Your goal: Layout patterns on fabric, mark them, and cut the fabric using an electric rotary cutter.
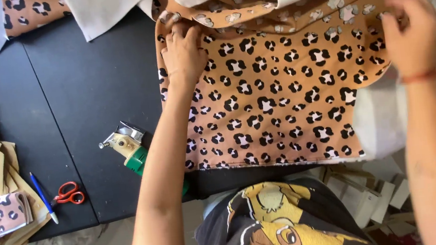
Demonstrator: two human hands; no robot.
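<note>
Right, leopard-print fabric [280,94] lies at table's [80,99] far-right corner. Left hand [184,53] flat, fingers together, pinning the far-left fold; right hand [411,32] pinches the right edge taut. Elec cutter [126,145], red scissors [69,193] near front edge.

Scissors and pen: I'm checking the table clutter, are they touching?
Apart. The head view shows bare black table between the red scissors and the blue pen.
</note>
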